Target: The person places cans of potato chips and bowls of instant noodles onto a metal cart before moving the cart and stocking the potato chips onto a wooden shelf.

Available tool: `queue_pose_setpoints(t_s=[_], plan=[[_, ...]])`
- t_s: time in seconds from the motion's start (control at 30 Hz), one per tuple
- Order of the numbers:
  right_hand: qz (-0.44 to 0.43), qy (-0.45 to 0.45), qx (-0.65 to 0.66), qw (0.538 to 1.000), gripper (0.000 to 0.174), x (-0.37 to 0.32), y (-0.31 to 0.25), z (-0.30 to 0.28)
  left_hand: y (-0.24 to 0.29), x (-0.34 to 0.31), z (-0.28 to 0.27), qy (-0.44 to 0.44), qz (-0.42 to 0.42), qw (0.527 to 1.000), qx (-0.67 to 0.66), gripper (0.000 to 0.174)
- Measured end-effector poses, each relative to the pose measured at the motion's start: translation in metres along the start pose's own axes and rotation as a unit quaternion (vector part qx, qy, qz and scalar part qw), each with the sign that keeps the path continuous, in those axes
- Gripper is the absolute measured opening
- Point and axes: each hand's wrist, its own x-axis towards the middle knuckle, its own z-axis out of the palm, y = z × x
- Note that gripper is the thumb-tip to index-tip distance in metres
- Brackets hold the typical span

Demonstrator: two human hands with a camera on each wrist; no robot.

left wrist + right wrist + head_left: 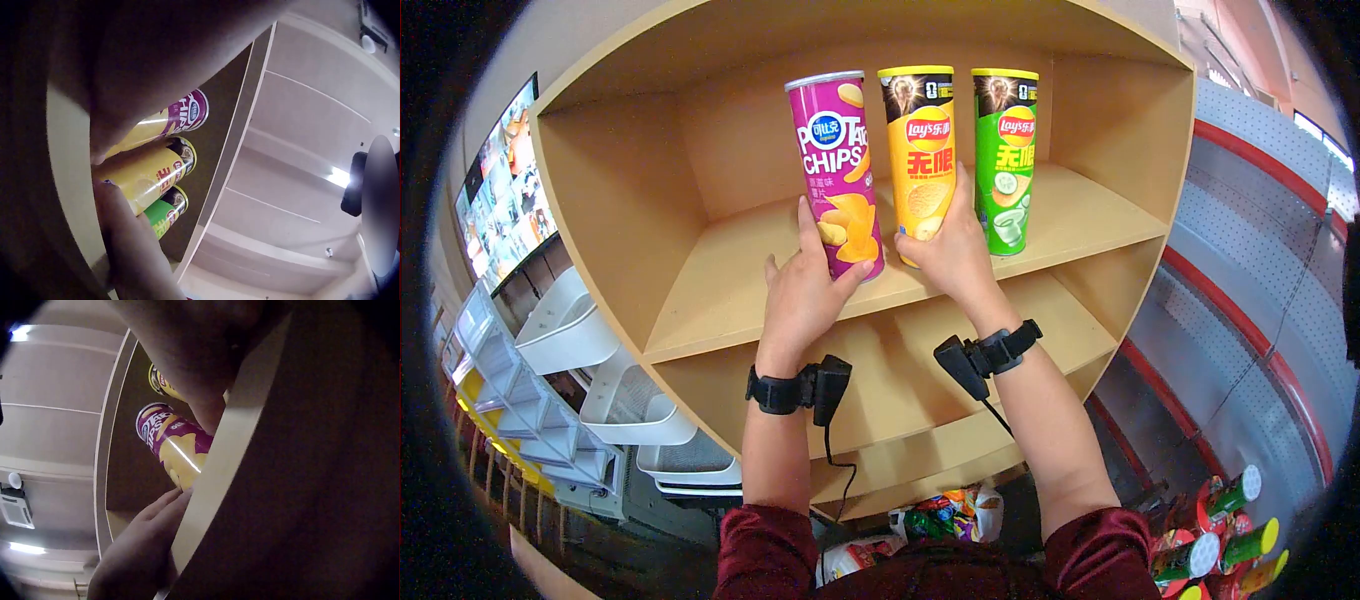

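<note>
Three tall chip cans stand in a row on the upper board of a wooden shelf (730,290). My left hand (805,285) holds the purple potato chips can (832,140) low down, thumb across its front and fingers along its left side. Around the lower part of the yellow Lay's can (918,110), the middle one, is my right hand (950,250), with the thumb on its left and fingers on its right. The green Lay's can (1005,150) stands just right of that hand, untouched by the left. In the right wrist view the purple can (178,440) shows a silver rim.
Side walls of the shelf enclose the cans, and a lower board (900,390) runs beneath. White baskets (565,325) hang at left, and a grey perforated rack (1250,200) with red edges stands at right. More chip cans (1250,540) and bagged snacks (945,515) lie below.
</note>
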Motion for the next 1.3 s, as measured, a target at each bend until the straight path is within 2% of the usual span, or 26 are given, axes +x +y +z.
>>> queue_pose_setpoints(t_s=[0.2, 0.27, 0.33, 0.43, 0.6, 0.77, 0.83, 0.97, 1.17, 1.3], plan=[[-0.005, 0.000, -0.005, 1.000, 0.094, 0.000, -0.001, -0.002, 0.002, -0.003, 0.002, 0.023, 0.006, 0.999, 0.025, 0.096], [0.016, -0.032, 0.034, 0.999, 0.101, 0.001, -0.003, -0.005, 0.003, -0.004, 0.001, 0.031, 0.011, 0.999, 0.023, 0.095], [0.016, -0.032, 0.037, 0.999, 0.101, 0.001, -0.003, -0.005, 0.003, -0.004, 0.002, 0.050, 0.018, 0.998, 0.023, 0.091], [0.018, -0.031, 0.039, 0.999, 0.100, 0.001, -0.003, -0.005, 0.010, -0.005, -0.004, 0.021, -0.018, 0.999, 0.019, 0.091], [0.020, -0.033, 0.041, 0.998, 0.100, 0.002, -0.003, -0.004, 0.010, -0.006, -0.005, 0.029, -0.020, 0.999, 0.020, 0.090], [0.012, -0.030, 0.037, 0.999, 0.097, 0.002, -0.004, -0.007, 0.009, -0.007, -0.004, 0.032, -0.024, 0.999, 0.019, 0.089], [0.013, -0.030, 0.038, 0.999, 0.097, 0.001, -0.006, -0.008, 0.003, -0.006, 0.001, 0.084, 0.024, 0.996, 0.013, 0.086], [0.013, -0.024, 0.060, 0.998, 0.091, 0.000, -0.008, -0.009, 0.007, -0.006, -0.002, 0.080, 0.014, 0.996, 0.027, 0.087], [0.021, -0.055, 0.083, 0.995, 0.082, 0.000, -0.009, -0.015, 0.010, -0.007, -0.008, 0.064, 0.005, 0.996, -0.058, 0.088], [0.000, -0.057, 0.109, 0.992, 0.083, -0.001, -0.008, -0.017, 0.005, -0.005, -0.005, 0.073, 0.018, 0.993, -0.094, 0.088]])
